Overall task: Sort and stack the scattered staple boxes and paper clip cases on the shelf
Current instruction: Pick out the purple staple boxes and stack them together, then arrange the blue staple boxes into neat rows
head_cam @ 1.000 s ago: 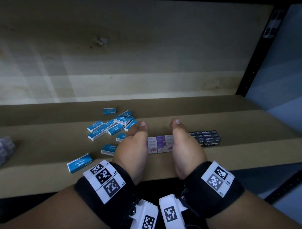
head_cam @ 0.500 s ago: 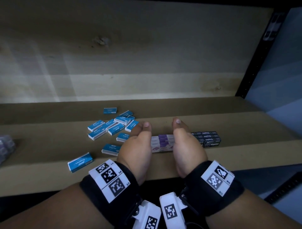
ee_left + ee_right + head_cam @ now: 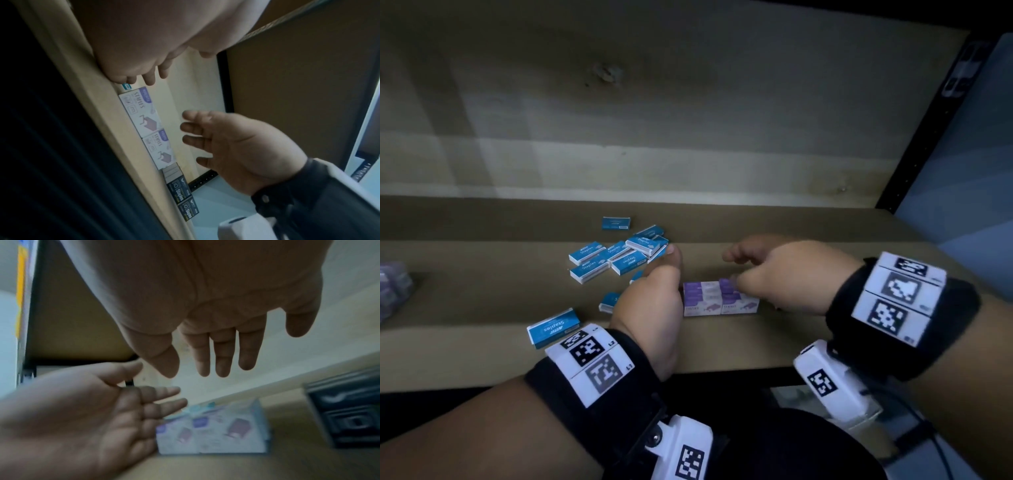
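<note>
Purple-and-white staple boxes [image 3: 719, 298] sit in a tidy block near the shelf's front edge [image 3: 722, 356]. My left hand [image 3: 654, 291] stands on its edge with straight fingers against the block's left end. My right hand [image 3: 767, 270] hovers palm down just above the block's right end, fingers spread and holding nothing. The left wrist view shows the purple boxes [image 3: 144, 112] in a row with the black staple boxes [image 3: 180, 191], and the right hand [image 3: 226, 142] apart from both. In the right wrist view the black boxes [image 3: 349, 415] lie right of the purple block [image 3: 211, 431].
Several blue staple boxes [image 3: 616, 253] lie scattered behind and left of my left hand, one [image 3: 553, 327] near the front edge. Clear cases [image 3: 393, 291] sit at the far left. A black shelf post [image 3: 928, 113] bounds the right side.
My right hand has left the block's right end, risen and turned palm down above it. The left hand stays at the block's left end.
</note>
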